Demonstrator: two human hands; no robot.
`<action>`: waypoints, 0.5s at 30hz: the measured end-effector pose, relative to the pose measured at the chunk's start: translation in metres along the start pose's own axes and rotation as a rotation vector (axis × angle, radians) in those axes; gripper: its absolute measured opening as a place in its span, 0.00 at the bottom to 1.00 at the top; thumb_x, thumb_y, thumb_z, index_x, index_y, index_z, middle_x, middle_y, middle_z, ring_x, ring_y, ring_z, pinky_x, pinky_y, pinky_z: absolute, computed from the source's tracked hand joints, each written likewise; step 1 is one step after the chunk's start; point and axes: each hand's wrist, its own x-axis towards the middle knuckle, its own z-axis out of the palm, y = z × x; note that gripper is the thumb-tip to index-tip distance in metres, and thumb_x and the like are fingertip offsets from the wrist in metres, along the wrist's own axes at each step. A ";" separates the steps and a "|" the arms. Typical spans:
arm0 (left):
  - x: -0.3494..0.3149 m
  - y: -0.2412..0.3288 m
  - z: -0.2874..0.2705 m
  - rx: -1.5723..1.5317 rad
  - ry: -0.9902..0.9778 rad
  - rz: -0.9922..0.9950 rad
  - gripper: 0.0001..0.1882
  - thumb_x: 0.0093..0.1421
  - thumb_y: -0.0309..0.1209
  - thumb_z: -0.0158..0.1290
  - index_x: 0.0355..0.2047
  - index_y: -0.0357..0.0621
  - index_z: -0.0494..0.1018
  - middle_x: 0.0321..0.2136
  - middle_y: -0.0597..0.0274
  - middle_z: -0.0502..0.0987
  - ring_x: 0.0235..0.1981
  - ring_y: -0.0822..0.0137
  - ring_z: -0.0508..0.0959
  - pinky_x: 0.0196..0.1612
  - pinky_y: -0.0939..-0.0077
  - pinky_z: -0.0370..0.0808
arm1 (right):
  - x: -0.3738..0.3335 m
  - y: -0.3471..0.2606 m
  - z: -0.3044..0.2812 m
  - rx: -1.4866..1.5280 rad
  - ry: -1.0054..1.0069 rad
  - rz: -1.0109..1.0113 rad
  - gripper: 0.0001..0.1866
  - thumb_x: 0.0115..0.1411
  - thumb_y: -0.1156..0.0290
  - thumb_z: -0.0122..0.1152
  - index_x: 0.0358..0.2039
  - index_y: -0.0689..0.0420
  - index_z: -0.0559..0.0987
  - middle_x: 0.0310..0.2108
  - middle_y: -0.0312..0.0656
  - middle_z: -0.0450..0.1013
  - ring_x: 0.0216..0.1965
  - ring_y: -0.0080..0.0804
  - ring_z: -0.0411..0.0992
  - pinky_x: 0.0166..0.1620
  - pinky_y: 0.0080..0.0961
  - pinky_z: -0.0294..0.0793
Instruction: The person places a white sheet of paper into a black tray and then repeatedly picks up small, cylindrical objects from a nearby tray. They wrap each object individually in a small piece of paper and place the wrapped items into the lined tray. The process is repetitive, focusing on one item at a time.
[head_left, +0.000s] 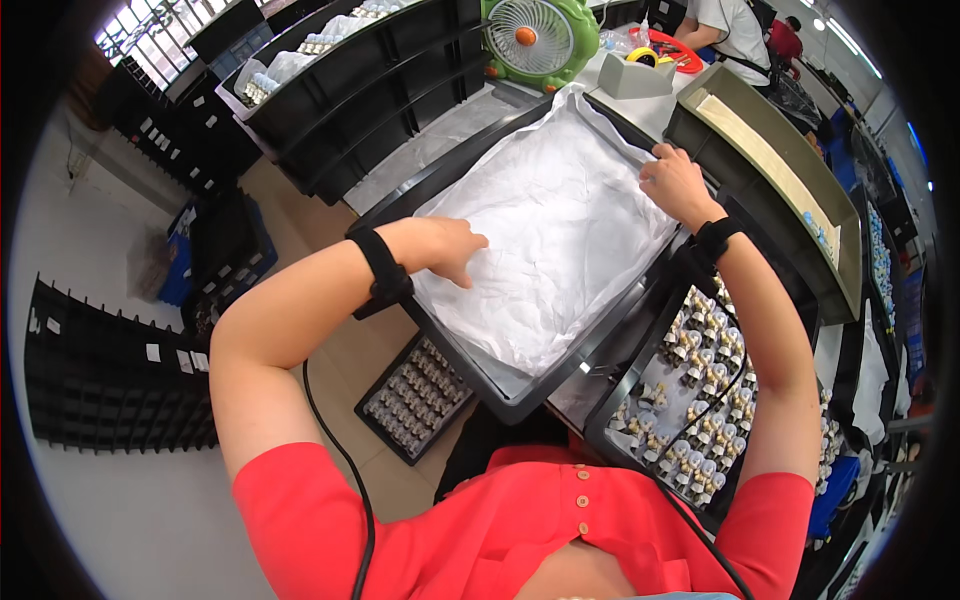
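A crinkled white sheet (550, 220) lines my black plastic tray (508, 400). My left hand (452, 248), fingers parted, is at its left edge; my right hand (674, 183) curls at its right, pinch unclear. Left of it opens tan floor (345, 345); right stands an olive plastic bin (760, 200).

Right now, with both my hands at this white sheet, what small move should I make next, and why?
I'd probably smooth the white sheet gently outward with your left hand: creases cross its middle, and your right hand, at the sheet's right edge, could perhaps steady it against the black tray.
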 end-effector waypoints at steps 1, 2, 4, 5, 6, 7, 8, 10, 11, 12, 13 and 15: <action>0.001 0.005 -0.003 0.005 -0.011 -0.014 0.42 0.51 0.43 0.58 0.63 0.50 0.53 0.61 0.43 0.53 0.56 0.47 0.65 0.55 0.62 0.66 | 0.002 0.003 0.002 -0.029 -0.043 0.042 0.07 0.49 0.68 0.59 0.28 0.53 0.82 0.42 0.42 0.69 0.46 0.43 0.67 0.46 0.42 0.68; 0.003 0.010 -0.006 0.001 0.007 -0.013 0.42 0.51 0.43 0.59 0.63 0.50 0.52 0.61 0.42 0.53 0.56 0.46 0.64 0.55 0.61 0.66 | 0.003 0.008 0.006 -0.052 -0.061 0.064 0.07 0.49 0.68 0.59 0.28 0.52 0.82 0.42 0.42 0.69 0.46 0.42 0.67 0.46 0.42 0.68; 0.008 0.016 -0.010 -0.009 0.040 -0.011 0.44 0.50 0.43 0.59 0.64 0.52 0.50 0.61 0.41 0.52 0.56 0.44 0.64 0.55 0.59 0.66 | 0.007 0.014 0.010 -0.093 -0.098 0.106 0.08 0.49 0.68 0.59 0.29 0.52 0.82 0.41 0.41 0.69 0.46 0.42 0.67 0.45 0.43 0.68; 0.013 0.017 -0.011 -0.027 0.078 -0.005 0.44 0.50 0.44 0.59 0.64 0.54 0.49 0.62 0.42 0.49 0.57 0.40 0.62 0.56 0.56 0.65 | 0.010 0.013 0.007 -0.171 -0.148 0.092 0.08 0.50 0.69 0.57 0.30 0.54 0.82 0.41 0.41 0.70 0.46 0.41 0.67 0.44 0.44 0.68; 0.019 0.018 -0.014 -0.026 0.127 0.009 0.44 0.50 0.44 0.59 0.64 0.55 0.49 0.63 0.42 0.48 0.57 0.39 0.61 0.56 0.56 0.65 | 0.012 0.014 0.006 -0.186 -0.166 0.091 0.09 0.50 0.70 0.56 0.30 0.55 0.82 0.41 0.41 0.70 0.46 0.41 0.67 0.44 0.44 0.68; 0.029 0.020 -0.018 -0.027 0.170 0.022 0.44 0.50 0.44 0.59 0.64 0.55 0.49 0.63 0.42 0.47 0.57 0.38 0.61 0.56 0.55 0.65 | 0.015 0.016 0.011 -0.197 -0.188 0.090 0.09 0.50 0.71 0.55 0.30 0.56 0.81 0.41 0.41 0.70 0.46 0.41 0.67 0.44 0.44 0.68; 0.036 0.023 -0.022 -0.027 0.219 0.040 0.44 0.51 0.44 0.59 0.64 0.56 0.49 0.63 0.42 0.46 0.57 0.38 0.61 0.56 0.55 0.64 | 0.016 0.017 0.009 -0.215 -0.208 0.092 0.10 0.51 0.71 0.54 0.31 0.57 0.81 0.41 0.41 0.70 0.47 0.41 0.67 0.44 0.44 0.68; 0.058 0.031 -0.031 -0.033 0.289 0.059 0.44 0.51 0.44 0.59 0.64 0.57 0.48 0.63 0.42 0.45 0.57 0.35 0.60 0.56 0.52 0.65 | 0.011 0.022 0.010 -0.240 -0.199 0.061 0.10 0.51 0.73 0.52 0.31 0.59 0.81 0.40 0.43 0.72 0.45 0.42 0.68 0.43 0.41 0.71; 0.070 0.036 -0.036 -0.029 0.333 0.074 0.44 0.51 0.44 0.59 0.64 0.58 0.48 0.63 0.42 0.44 0.56 0.34 0.59 0.55 0.51 0.65 | 0.008 0.028 0.013 -0.255 -0.202 0.063 0.10 0.50 0.73 0.52 0.31 0.59 0.81 0.39 0.43 0.72 0.44 0.42 0.69 0.43 0.40 0.71; 0.083 0.042 -0.040 -0.025 0.375 0.092 0.44 0.51 0.44 0.59 0.64 0.58 0.48 0.63 0.42 0.44 0.56 0.34 0.59 0.55 0.50 0.65 | 0.005 0.034 0.016 -0.269 -0.207 0.067 0.10 0.50 0.73 0.52 0.31 0.59 0.81 0.39 0.44 0.72 0.44 0.42 0.69 0.43 0.39 0.72; 0.094 0.038 -0.037 -0.064 0.423 0.109 0.43 0.52 0.47 0.58 0.64 0.59 0.47 0.64 0.42 0.43 0.59 0.33 0.55 0.53 0.45 0.66 | 0.010 0.028 0.016 -0.278 -0.199 0.050 0.10 0.50 0.74 0.52 0.31 0.59 0.81 0.38 0.44 0.73 0.43 0.42 0.70 0.42 0.36 0.73; 0.114 0.044 -0.038 -0.098 0.544 0.100 0.44 0.52 0.50 0.56 0.64 0.61 0.47 0.64 0.45 0.42 0.61 0.36 0.51 0.54 0.41 0.62 | 0.014 0.030 0.017 -0.313 -0.181 0.016 0.09 0.49 0.74 0.53 0.29 0.58 0.81 0.38 0.43 0.73 0.42 0.42 0.70 0.42 0.36 0.73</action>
